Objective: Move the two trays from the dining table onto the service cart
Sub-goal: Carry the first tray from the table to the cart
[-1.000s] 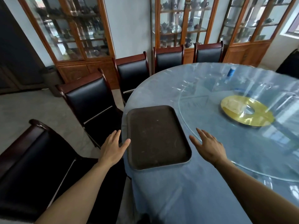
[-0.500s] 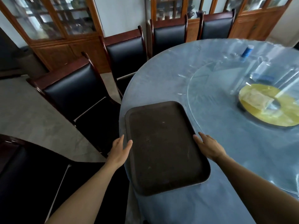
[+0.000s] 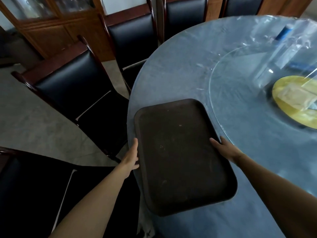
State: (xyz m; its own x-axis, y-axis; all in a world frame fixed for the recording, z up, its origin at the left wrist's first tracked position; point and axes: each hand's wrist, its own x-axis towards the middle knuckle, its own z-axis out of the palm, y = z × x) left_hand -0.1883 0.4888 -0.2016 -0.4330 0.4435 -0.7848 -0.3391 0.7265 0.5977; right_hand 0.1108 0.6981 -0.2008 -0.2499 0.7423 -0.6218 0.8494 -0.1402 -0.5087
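One dark brown rectangular tray (image 3: 180, 152) lies at the near left edge of the round dining table (image 3: 180, 74). My left hand (image 3: 131, 156) clasps the tray's left rim, thumb pointing along the edge and fingers tucked beneath. On the right rim sits my right hand (image 3: 224, 149), thumb over the lip and fingers alongside. The tray's near end overhangs toward me; I cannot tell whether it is off the cloth. No second tray and no service cart are in view.
Black-cushioned wooden chairs (image 3: 72, 90) crowd the table's left and far sides, one directly below my left arm. A glass turntable (image 3: 240, 93) with a yellow disc (image 3: 295, 103) and a clear bottle (image 3: 277, 54) fills the table's right. Wooden cabinets line the far wall.
Both hands moved in from beside the tray and closed on its two long rims. My view dropped and came closer to the table.
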